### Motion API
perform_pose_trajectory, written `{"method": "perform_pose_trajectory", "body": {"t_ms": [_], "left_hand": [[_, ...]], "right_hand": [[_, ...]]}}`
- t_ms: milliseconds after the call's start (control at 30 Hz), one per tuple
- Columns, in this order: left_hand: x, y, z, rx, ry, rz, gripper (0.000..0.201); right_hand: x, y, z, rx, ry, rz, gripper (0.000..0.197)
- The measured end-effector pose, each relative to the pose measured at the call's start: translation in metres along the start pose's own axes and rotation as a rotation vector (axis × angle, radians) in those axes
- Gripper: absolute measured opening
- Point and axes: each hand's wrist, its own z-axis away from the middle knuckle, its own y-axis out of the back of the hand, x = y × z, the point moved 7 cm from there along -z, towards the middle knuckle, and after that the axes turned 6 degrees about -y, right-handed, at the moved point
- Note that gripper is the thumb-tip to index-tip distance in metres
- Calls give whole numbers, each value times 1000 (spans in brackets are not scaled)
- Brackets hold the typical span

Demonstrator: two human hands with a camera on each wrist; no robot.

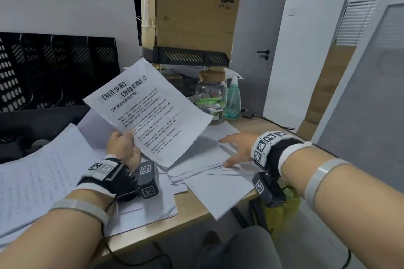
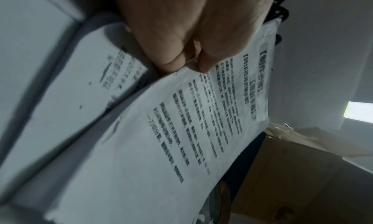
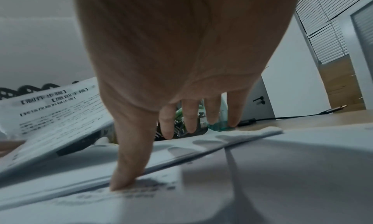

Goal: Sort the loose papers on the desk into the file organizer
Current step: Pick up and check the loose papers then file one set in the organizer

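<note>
On the wooden desk (image 1: 190, 201), loose papers (image 1: 43, 177) are spread in overlapping layers across the left and middle, with one sheet hanging over the front edge. Against the wall at the left a black perforated file organizer (image 1: 54, 67) is stood upright, and a large cardboard box (image 1: 192, 6) is set on a black shelf further back. A printed sheet (image 1: 150, 111) with bold headings is held raised and tilted above the papers, its lower left corner pinched between thumb and curled fingers of the left hand (image 1: 124, 148). A thin stack of papers (image 1: 203, 159) is lain flat just right of it, and the right hand (image 1: 238, 148) is spread over this stack with fingers straight, the thumb tip pressed on its near edge. Behind the stack a cork-lidded glass jar (image 1: 211, 94) and a green spray bottle (image 1: 232, 98) are placed side by side
</note>
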Motion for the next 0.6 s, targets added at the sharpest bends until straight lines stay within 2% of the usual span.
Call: {"method": "perform_pose_trajectory", "body": {"t_ms": [133, 200, 333, 400, 533, 600], "left_hand": [[1, 9, -5, 22, -27, 11, 25], [0, 17, -11, 60, -28, 1, 25], [-1, 25, -18, 125, -46, -18, 29], [2, 26, -16, 154, -76, -28, 23], [12, 20, 6, 203, -92, -72, 26], [18, 19, 13, 193, -107, -95, 26]], "right_hand": [[-7, 0, -12, 32, 14, -10, 93], [-12, 4, -12, 53, 29, 14, 84], [-28, 12, -2, 135, 75, 229, 61], [-32, 13, -1, 169, 89, 273, 51], [-31, 11, -1, 120, 45, 321, 51], [-28, 17, 3, 180, 6, 301, 31]]}}
